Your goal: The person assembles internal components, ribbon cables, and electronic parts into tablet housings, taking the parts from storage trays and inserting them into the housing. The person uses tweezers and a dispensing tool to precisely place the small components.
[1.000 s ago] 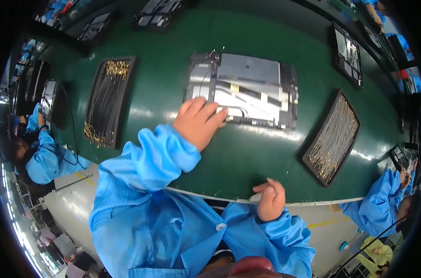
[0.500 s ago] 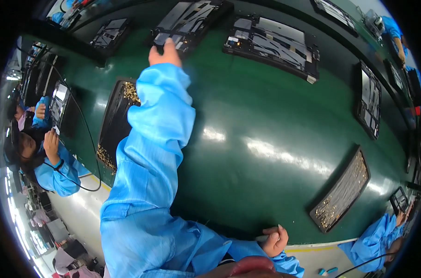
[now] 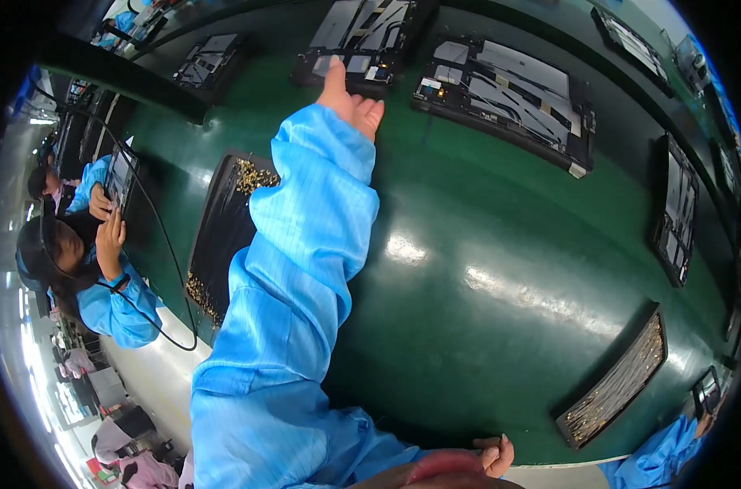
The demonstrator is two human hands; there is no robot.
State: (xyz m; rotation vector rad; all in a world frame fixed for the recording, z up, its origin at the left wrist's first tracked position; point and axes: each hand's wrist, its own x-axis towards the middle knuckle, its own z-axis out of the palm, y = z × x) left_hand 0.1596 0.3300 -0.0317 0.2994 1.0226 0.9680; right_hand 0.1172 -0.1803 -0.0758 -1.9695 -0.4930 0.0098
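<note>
My left arm, in a blue sleeve, stretches up across the green bench. My left hand [image 3: 352,99] is at the near edge of an opened flat electronic device [image 3: 346,33] with a black frame, silver plates and dark cables. The thumb lies on top of the device; the fingers are apart, off its edge on the right, with nothing between them. Low down, by the bench's near edge, is my right hand [image 3: 497,456], fingers curled in, partly hidden by a red rounded thing [image 3: 444,466]. What it holds, if anything, does not show.
More opened devices lie right of my left hand [image 3: 509,98], at the far left [image 3: 210,59] and far right [image 3: 678,212]. A black tray [image 3: 224,220] of gold-tipped strips is beside my left arm; another tray [image 3: 619,379] lies front right. A person [image 3: 101,277] works at left.
The device at my left hand has turned so its near edge runs more across the view. My left fingers have spread toward the right. The whole view has shifted; my right hand appears lower.
</note>
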